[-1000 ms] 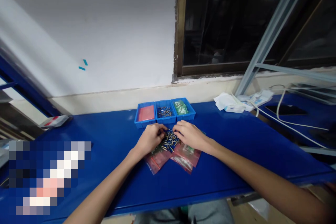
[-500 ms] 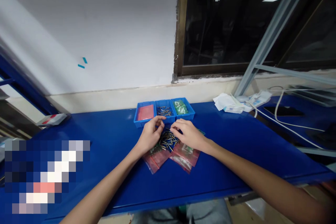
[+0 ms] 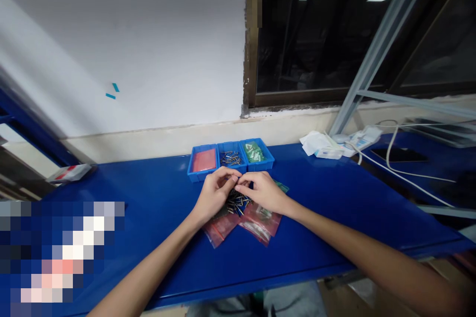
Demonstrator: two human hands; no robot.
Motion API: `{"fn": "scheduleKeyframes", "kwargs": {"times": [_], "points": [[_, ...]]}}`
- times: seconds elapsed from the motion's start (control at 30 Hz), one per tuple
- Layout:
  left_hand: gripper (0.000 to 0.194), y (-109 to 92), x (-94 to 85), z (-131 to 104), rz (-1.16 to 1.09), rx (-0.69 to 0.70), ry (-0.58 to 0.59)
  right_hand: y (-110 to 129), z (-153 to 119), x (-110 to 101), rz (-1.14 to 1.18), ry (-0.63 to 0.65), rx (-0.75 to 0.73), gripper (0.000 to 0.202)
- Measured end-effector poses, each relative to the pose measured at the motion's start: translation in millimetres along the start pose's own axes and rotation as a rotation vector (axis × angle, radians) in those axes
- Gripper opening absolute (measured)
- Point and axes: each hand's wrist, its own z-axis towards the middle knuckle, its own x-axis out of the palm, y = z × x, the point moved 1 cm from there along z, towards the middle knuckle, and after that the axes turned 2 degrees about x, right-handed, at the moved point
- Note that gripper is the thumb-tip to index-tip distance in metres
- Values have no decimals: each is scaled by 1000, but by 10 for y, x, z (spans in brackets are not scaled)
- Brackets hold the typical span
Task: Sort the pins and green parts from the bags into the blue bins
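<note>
Fingertips of my left hand point(image 3: 215, 192) and my right hand point(image 3: 262, 191) meet above a pile of thin metal pins or screws point(image 3: 238, 203) on the blue table. Both hands are closed in a pinch; whatever lies between the fingers is too small to make out. Just below the pile lie two pinkish-red zip bags, a left bag point(image 3: 220, 230) and a right bag point(image 3: 262, 225) with whitish pieces inside. Part of a green item point(image 3: 281, 187) shows behind my right hand.
Three joined blue bins stand behind my hands: one with pink bags point(image 3: 204, 160), one with metal pins point(image 3: 231, 158), one with green and white pieces point(image 3: 254, 151). White papers point(image 3: 323, 145), a white cable point(image 3: 401, 170) and a grey metal post point(image 3: 379, 54) are at the right.
My hands have come together; the fingertips, apart before, now meet over the pile. The view has shifted slightly.
</note>
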Motion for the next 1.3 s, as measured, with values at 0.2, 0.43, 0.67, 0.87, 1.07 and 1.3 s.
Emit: {"fn": "scheduleKeyframes", "kwargs": {"times": [0.2,0.43,0.67,0.87,1.07,1.3], "points": [[17,2,-27,11,66,11,-55,-19,12,-32,-18,-59,3,14],[13,-7,-73,-30,547,322,38,-97,-9,-36,-115,-90,-59,18],[17,56,-90,-57,654,313,143,-101,-18,-74,-293,17,-156,16],[19,16,-79,-65,603,317,165,-40,30,-215,-492,129,-218,25],[21,-101,-53,-70,562,410,75,53,8,-308,-178,102,-70,27],[13,-73,-104,-60,530,356,15,93,118,-217,-56,65,-44,18]]}}
